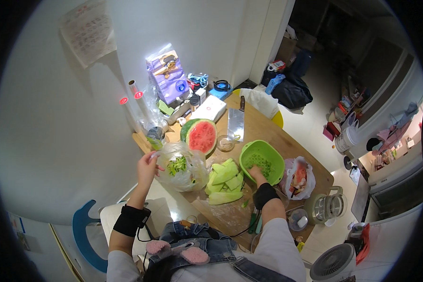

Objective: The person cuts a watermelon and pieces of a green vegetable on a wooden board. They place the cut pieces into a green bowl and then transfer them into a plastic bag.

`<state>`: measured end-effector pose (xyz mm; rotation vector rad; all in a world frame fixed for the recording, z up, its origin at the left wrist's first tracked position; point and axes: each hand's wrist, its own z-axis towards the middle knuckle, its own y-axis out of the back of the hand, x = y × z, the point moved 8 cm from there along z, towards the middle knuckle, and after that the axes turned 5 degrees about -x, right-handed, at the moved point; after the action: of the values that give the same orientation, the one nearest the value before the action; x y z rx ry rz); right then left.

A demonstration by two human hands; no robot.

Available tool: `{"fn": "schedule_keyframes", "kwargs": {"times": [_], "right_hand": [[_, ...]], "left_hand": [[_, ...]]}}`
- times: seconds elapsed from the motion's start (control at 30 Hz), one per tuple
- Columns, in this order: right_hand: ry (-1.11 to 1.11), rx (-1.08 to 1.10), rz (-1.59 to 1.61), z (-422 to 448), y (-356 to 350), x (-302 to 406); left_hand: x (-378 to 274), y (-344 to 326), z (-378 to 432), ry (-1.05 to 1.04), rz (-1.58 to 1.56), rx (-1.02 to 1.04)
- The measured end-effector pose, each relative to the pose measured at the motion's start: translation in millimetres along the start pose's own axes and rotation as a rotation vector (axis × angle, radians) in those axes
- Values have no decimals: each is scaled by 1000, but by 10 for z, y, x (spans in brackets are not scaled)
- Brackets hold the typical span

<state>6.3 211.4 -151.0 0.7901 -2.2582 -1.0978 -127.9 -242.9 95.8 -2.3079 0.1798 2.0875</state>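
My left hand [147, 168] pinches the rim of a clear plastic bag [194, 175], which holds green peelings [177, 165]. My right hand [256, 173] reaches into a light-green plastic basin [246, 151], its fingertips among finely cut green pieces [264, 163]. What those fingers grip is hidden. Between the two hands, pale-green slabs that look like peeled melon rind [225, 181] lie piled on the wooden table [285, 142]. Behind them a cut watermelon [201, 136] shows its red face. A cleaver [236, 121] lies flat beyond a small glass bowl [225, 143].
Right of the basin sits a white plastic bag of scraps [299, 179], near a glass pitcher [326, 208]. A peeler-like green handle [252, 222] lies near my body. Tissue pack [169, 75], white box [209, 108] and wrap rolls [141, 102] crowd the wall. A yellow bin [277, 119] stands beyond.
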Motion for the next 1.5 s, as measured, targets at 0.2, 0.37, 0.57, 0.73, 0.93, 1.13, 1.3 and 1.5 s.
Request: {"fn": "schedule_keyframes", "kwargs": {"times": [0.2, 0.37, 0.57, 0.73, 0.93, 1.13, 1.3, 1.5], "right_hand": [[36, 106, 477, 145, -202, -140], [80, 156, 915, 187, -254, -159], [185, -7, 643, 65, -85, 23], [159, -119, 492, -152, 78, 50], [104, -229, 707, -189, 121, -164], [-300, -134, 1510, -117, 193, -587], [-117, -92, 1764, -238, 398, -647], [-172, -176, 1730, -496, 382, -784]], "left_hand": [[1, -21, -15, 12, 13, 3], [58, 3, 8, 20, -6, 15], [65, -41, 35, 0, -20, 35], [46, -16, 11, 6, -17, 25], [54, -10, 2, 17, -17, 26], [0, -32, -14, 18, -9, 42], [18, -60, 29, 4, -11, 70], [-3, -93, 50, 0, 5, 103]]}}
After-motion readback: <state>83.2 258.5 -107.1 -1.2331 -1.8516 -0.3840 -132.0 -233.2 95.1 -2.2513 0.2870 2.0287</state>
